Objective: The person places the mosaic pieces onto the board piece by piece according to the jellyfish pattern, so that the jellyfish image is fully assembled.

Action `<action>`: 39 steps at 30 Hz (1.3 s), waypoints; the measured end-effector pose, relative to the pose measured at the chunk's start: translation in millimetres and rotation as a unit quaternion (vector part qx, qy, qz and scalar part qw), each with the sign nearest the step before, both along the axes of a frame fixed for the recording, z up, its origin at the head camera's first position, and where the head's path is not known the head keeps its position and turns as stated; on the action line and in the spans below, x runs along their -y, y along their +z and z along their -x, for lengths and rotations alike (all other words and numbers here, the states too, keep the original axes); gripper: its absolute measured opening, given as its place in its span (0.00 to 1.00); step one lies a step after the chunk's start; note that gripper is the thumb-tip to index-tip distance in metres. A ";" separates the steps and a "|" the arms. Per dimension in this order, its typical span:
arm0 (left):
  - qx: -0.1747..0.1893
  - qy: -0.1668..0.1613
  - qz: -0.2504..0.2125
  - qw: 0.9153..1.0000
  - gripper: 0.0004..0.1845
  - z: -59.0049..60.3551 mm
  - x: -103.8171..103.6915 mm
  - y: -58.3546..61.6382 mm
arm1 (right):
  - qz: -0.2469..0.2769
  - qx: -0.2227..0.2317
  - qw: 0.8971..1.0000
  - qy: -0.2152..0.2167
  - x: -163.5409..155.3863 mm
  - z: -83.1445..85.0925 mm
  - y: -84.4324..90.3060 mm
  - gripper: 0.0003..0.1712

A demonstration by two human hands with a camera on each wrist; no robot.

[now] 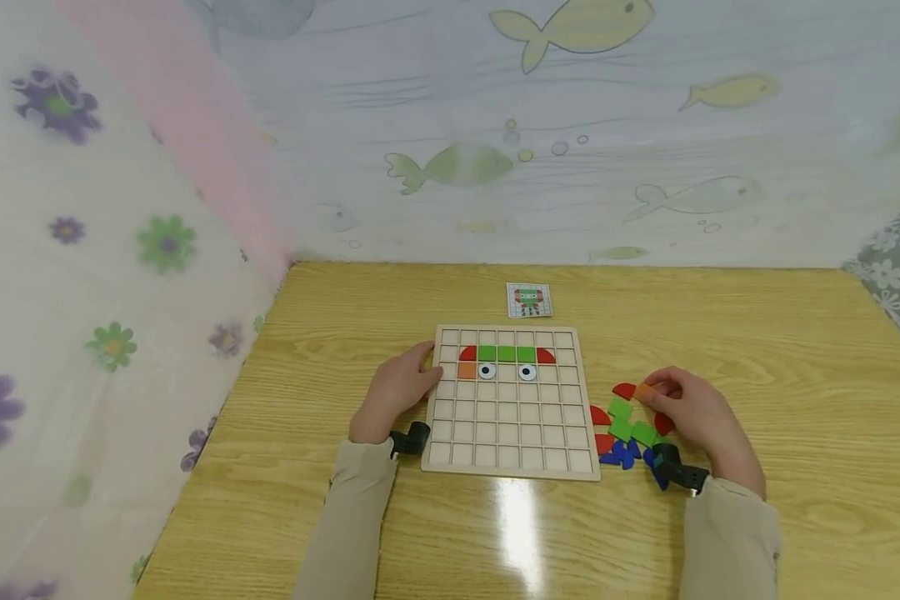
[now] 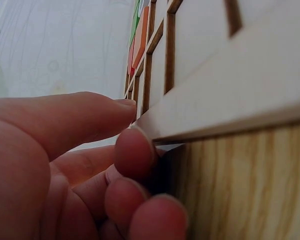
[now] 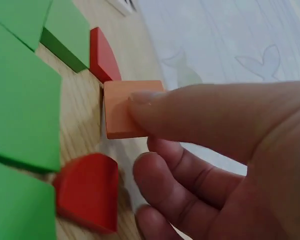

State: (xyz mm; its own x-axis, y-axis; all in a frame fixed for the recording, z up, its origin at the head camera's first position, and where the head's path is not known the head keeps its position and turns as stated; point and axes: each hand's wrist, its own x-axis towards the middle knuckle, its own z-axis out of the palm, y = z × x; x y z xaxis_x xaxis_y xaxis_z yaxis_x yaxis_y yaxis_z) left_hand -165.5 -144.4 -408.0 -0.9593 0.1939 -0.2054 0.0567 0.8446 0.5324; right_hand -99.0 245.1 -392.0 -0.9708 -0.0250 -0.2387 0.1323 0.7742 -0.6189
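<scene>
My right hand pinches an orange square tile between thumb and fingers, just right of the board. Beside that tile lie red curved-edge pieces and green square tiles. My left hand holds the left edge of a wooden grid board, its thumb at the rim and the other fingers bent against the side. Set in the board's upper rows are green squares between two red curved pieces. Below them sit another orange square and two eye discs.
Small blue pieces lie near the board's lower right corner, partly under the right wrist camera. A small picture card with a gridded figure lies behind the board. Fish-printed cloth rises at the table's back edge.
</scene>
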 end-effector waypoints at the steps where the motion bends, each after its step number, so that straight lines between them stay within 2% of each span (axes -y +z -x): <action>1: 0.000 0.000 0.000 1.000 0.28 -0.1 0.0 0.1 | 0.000 -0.001 1.000 -0.005 -0.4 -0.1 0.5 0.26; 7: 0.001 0.004 0.000 1.000 0.28 -0.3 0.0 1.6 | 0.003 -0.030 0.999 -0.019 6.7 2.3 4.7 0.28; 16: -0.002 0.007 0.003 1.000 0.29 0.5 1.4 4.4 | 0.034 -0.058 0.998 0.001 36.7 17.1 7.6 0.25; 28: 0.008 0.010 0.006 1.000 0.29 -0.8 -0.1 3.2 | 0.066 -0.020 0.997 0.022 62.6 37.5 1.9 0.23; 33: -0.001 0.002 0.008 1.000 0.29 -1.1 -0.1 2.2 | 0.066 -0.026 0.997 0.021 71.3 41.2 -0.8 0.18; 39: 0.004 0.004 0.001 1.000 0.29 -2.0 -0.7 2.3 | 0.056 -0.038 0.997 0.024 82.3 43.1 -4.4 0.14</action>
State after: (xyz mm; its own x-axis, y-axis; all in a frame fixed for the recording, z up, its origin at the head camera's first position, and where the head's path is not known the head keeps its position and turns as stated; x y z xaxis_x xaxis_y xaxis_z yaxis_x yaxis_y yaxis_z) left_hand -163.5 -143.7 -405.7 -0.9589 0.1863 -0.2140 0.0456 0.8457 0.5317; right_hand -142.1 162.8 -396.4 -0.9829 -0.0936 -0.1584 0.0472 0.7037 -0.7090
